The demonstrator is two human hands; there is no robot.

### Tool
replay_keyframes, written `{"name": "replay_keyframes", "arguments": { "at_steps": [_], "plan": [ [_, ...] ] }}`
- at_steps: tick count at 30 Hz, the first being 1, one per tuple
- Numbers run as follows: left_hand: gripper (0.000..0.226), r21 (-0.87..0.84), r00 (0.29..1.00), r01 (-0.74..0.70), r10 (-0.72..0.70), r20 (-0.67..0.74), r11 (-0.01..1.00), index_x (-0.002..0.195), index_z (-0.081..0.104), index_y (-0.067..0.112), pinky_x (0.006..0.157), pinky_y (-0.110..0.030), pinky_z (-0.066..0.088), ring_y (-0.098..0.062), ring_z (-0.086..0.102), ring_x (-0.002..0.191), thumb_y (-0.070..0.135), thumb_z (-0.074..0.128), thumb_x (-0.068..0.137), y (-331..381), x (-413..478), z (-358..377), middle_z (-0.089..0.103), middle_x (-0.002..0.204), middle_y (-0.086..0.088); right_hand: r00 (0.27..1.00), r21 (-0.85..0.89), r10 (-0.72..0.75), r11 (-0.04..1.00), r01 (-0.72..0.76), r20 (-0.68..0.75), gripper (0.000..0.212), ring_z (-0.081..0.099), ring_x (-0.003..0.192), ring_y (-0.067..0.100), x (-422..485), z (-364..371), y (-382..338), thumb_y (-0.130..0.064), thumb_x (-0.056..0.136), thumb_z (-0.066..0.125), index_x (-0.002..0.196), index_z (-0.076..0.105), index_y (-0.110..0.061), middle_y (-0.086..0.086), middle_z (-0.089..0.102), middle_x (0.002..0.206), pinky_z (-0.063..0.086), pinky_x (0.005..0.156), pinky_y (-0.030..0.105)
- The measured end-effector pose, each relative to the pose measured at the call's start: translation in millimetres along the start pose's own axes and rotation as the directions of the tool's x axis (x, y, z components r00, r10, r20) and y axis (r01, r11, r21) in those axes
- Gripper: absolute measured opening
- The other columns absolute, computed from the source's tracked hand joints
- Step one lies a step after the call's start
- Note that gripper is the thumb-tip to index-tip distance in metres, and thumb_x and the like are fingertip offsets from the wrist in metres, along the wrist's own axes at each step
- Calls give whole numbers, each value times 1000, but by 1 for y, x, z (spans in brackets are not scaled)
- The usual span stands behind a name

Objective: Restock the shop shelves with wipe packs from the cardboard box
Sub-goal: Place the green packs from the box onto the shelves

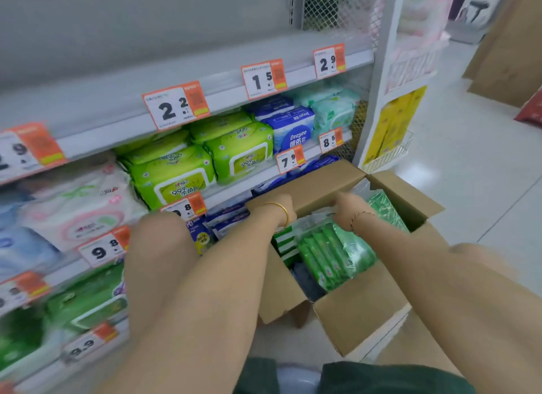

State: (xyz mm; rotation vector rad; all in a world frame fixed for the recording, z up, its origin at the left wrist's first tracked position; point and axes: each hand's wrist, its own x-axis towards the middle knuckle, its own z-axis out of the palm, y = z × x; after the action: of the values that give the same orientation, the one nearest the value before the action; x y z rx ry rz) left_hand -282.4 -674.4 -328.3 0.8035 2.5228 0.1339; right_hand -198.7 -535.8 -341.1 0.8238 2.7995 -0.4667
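An open cardboard box (362,311) stands on the floor against the shelving, lower right of centre. Inside lie slim green wipe packs (328,253) in clear wrap, with more green packs (384,209) at its right side. My left hand (274,206), a gold bangle on the wrist, and my right hand (346,203), a thin bracelet on the wrist, both reach to the box's far flap (319,185). Their fingers curl over that flap's edge, just above the packs. Motion blur hides the fingertips.
Shelves (117,124) at left hold lime-green packs (173,176), blue packs (290,132), mint packs (334,112) and pink-white packs (79,214), with orange price tags (176,106) on the rails. The top shelf is bare. A wire basket with yellow packs (393,129) hangs on the end post. Brown cartons (510,59) stand far right.
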Motion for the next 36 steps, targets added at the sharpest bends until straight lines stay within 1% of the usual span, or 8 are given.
{"name": "replay_keyframes", "arguments": {
  "at_steps": [2,6,9,17,22,26,32,36],
  "plan": [
    [37,-36,1000,-26,27,14,999,121,51,5,73,-31,42,-29,55,93,27,49,92,4,12,15,56,106,-13,1000,25,6,1000,-6,-9,35,53,109,36,-3,11,9,-6,88,46,122,51,-13,18,52,123,49,89,43],
    [49,-109,993,-48,59,98,993,138,34,3,92,-34,42,-31,49,120,29,44,97,21,51,45,44,137,-17,998,72,38,997,-35,-46,48,51,113,35,3,30,35,4,86,42,129,48,-15,16,46,128,47,93,43],
    [48,-89,990,-95,103,92,992,138,35,4,103,-38,39,-32,44,127,31,40,98,36,74,57,40,143,-18,993,121,79,990,-68,-90,49,49,113,34,7,40,48,7,83,42,127,48,-15,15,44,128,48,92,43],
    [42,-100,999,-20,25,45,995,123,47,2,96,-42,45,-36,54,114,35,41,97,50,104,77,54,125,-20,978,173,139,979,-111,-158,38,47,111,30,21,46,59,-2,85,53,121,47,-14,10,46,122,49,80,39],
    [28,-283,998,-66,57,-41,957,79,58,7,73,-33,44,-30,56,82,23,44,97,56,106,70,58,79,-13,974,183,156,975,-125,-163,34,49,105,31,26,46,58,-8,83,61,114,47,-11,12,46,119,51,82,41],
    [29,-177,999,-43,37,-40,983,104,62,0,91,-39,49,-33,60,102,24,47,96,52,99,69,60,112,-11,976,186,156,974,-127,-152,35,49,106,32,25,44,56,-10,84,62,114,46,-11,13,45,120,51,84,43],
    [8,-447,966,15,-129,-225,894,85,41,9,85,-44,48,-30,53,84,7,38,92,51,98,71,54,91,-16,977,214,152,970,-118,-148,36,49,104,32,22,45,59,-12,84,63,115,46,-11,13,44,119,51,83,44],
    [15,-589,964,-22,-140,-227,808,96,43,6,79,-38,42,-24,42,82,10,29,97,68,92,51,44,90,-12,967,264,171,957,-118,-188,34,53,94,32,17,35,64,-6,81,64,109,45,-9,14,45,114,50,80,41]
  ]
}}
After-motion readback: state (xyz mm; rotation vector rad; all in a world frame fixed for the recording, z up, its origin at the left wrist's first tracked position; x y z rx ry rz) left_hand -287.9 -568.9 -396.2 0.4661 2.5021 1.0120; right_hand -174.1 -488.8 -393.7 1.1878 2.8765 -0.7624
